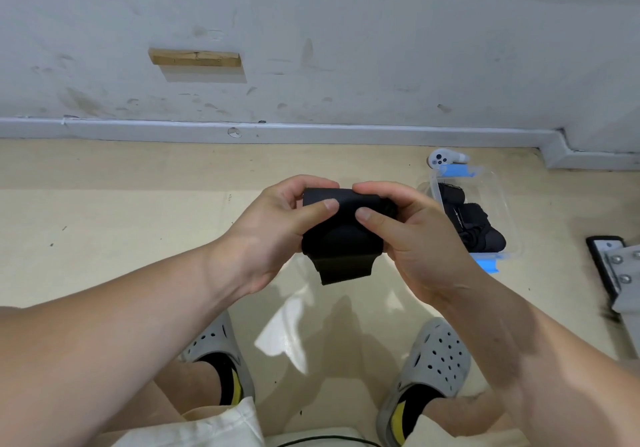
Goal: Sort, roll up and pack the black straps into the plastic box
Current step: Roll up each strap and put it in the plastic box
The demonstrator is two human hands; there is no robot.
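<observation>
A scuffed grey wall (pixel 346 31) fills the top of the view from ten to two o'clock, with a small wooden block (pixel 195 58) fixed to it at eleven, and below it a pale floor (pixel 121 204) runs down to the person's feet. At six o'clock two grey clogs (pixel 434 360) stand apart on the floor (black and yellow socks show inside them). At three o'clock sits the clear plastic box (pixel 498 197) with blue clips, open, with rolled black straps (pixel 474 221) already lying inside; a white controller (pixel 440 159) lies just beyond its far end, at two o'clock. At the right edge, a metal bracket (pixel 620 266) with bolts rests on the floor. In the centre the left hand (pixel 273 235) and right hand (pixel 415 235) are both closed around one black strap (pixel 341 238), thumbs pressed on top of its rolled part, a short loose end hanging below toward six o'clock, above the floor and just left of the box.
</observation>
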